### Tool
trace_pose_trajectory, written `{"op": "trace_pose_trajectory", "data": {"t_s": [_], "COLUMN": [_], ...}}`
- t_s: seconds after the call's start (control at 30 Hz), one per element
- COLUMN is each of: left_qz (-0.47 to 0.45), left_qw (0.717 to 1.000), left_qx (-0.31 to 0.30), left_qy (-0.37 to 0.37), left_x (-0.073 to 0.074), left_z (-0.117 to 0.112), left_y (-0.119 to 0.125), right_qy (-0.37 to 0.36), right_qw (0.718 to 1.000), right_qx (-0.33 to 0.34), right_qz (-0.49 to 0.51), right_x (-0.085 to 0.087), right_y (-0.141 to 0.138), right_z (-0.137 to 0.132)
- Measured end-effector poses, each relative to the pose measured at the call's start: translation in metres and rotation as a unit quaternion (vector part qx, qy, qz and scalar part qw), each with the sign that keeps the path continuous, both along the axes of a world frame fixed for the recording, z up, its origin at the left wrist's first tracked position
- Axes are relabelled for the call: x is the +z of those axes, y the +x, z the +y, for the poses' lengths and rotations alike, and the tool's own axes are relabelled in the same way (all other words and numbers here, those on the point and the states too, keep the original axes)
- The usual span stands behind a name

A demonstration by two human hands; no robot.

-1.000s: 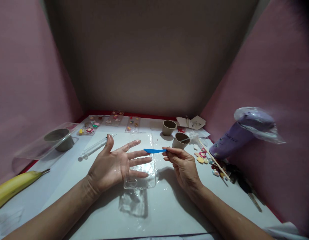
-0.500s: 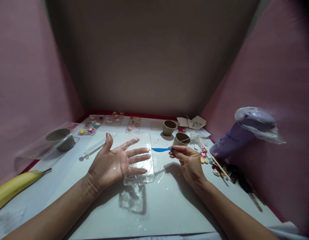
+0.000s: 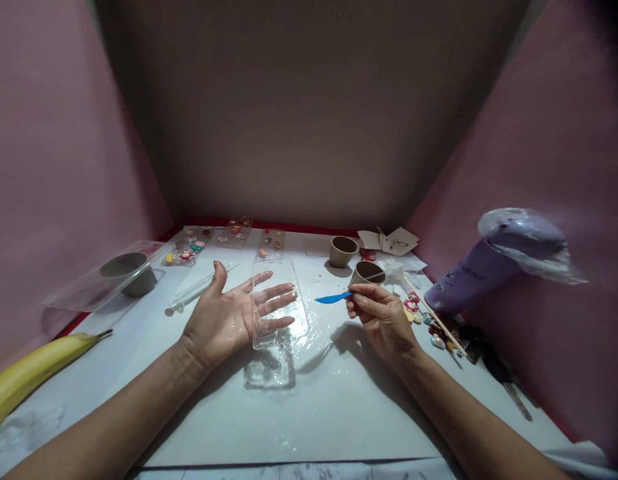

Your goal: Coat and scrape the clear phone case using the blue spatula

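My left hand (image 3: 229, 317) is palm up with its fingers spread wide, and the palm looks wet. A clear phone case (image 3: 299, 313) overlaps those fingers, raised over the table with its shadow below. Whether the fingers lie inside or under the case, I cannot tell. Between thumb and fingers, my right hand (image 3: 381, 317) pinches a small blue plastic knife (image 3: 333, 299). The blade points left toward the case, apart from it. Wet, glossy streaks shine on the white board (image 3: 309, 420) underneath.
Two brown cups (image 3: 343, 251) stand behind my right hand. Decorated clear cases (image 3: 271, 245) lie at the back, with a syringe (image 3: 199, 291) at left. A banana (image 3: 43, 360), a grey cup (image 3: 139, 280) and a clear lid (image 3: 89, 293) sit left. A purple bag (image 3: 479, 273) and charms (image 3: 411, 303) are right.
The phone case has tilted, its near edge shifting up in the view. The blue knife has drawn back to the right, away from the case, its tip now slightly lower.
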State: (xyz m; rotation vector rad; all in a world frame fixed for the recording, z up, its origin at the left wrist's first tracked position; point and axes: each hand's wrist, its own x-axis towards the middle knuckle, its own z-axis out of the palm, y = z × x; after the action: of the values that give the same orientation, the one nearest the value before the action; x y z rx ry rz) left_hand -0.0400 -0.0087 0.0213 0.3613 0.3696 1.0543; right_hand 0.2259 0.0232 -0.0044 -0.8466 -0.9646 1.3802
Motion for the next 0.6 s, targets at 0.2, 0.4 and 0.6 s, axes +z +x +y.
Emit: {"op": "trace_pose_trajectory", "data": {"t_s": [0.2,0.4,0.6], "left_qz": [0.007,-0.001,0.005], "left_qw": [1.0,1.0,0.997], "left_qx": [0.021,0.023,0.074], "left_qy": [-0.013,-0.011,-0.007], "left_x": [0.001,0.001,0.001], "left_z": [0.0,0.001,0.001], "left_y": [0.0,-0.002,-0.001], "right_qy": [-0.005,-0.033,-0.02], "right_qw": [0.995,0.973,0.977], "right_qx": [0.091,0.205,0.159], "right_qz": [-0.028,-0.103,-0.139], "right_x": [0.004,0.002,0.004], "right_y": [0.005,0.008,-0.007], "right_z": [0.0,-0.002,-0.014]}}
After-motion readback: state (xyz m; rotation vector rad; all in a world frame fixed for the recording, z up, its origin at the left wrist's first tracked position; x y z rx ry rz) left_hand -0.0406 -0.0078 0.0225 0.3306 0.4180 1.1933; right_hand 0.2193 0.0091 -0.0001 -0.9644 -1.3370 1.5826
